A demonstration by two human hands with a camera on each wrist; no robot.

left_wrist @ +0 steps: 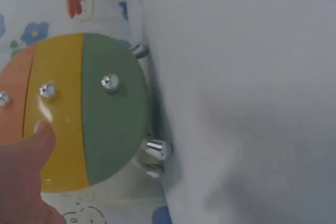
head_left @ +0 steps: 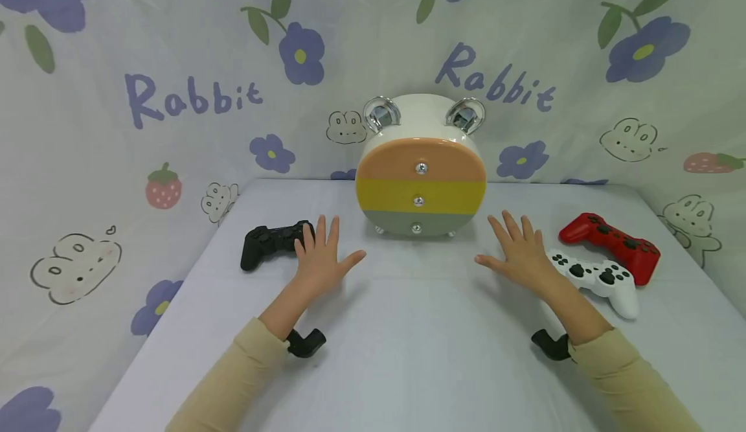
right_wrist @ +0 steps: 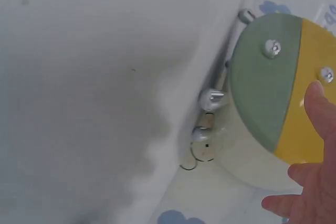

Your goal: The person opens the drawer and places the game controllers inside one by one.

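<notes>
Both hands are spread, palms down, and hold nothing. In the head view my left hand point(head_left: 319, 260) hovers above the table, its fingertips overlapping the end of a black game controller point(head_left: 271, 241). My right hand point(head_left: 519, 254) is beside a white game controller point(head_left: 600, 278), the wrist partly covering it. A red game controller point(head_left: 612, 244) lies just behind the white one. Between and beyond the hands stands a rounded small drawer cabinet point(head_left: 421, 186) with orange, yellow and green fronts, each with a silver knob. Both wrist views show the cabinet's front sideways, with a thumb overlapping its yellow band.
The white table point(head_left: 425, 341) reaches back to a curtain point(head_left: 192, 43) printed with rabbits, flowers and strawberries. Silver ear-like rings point(head_left: 381, 114) top the cabinet, which stands on small silver feet. A black wrist-worn piece point(head_left: 305, 342) sticks out by the left sleeve, another point(head_left: 550, 344) by the right.
</notes>
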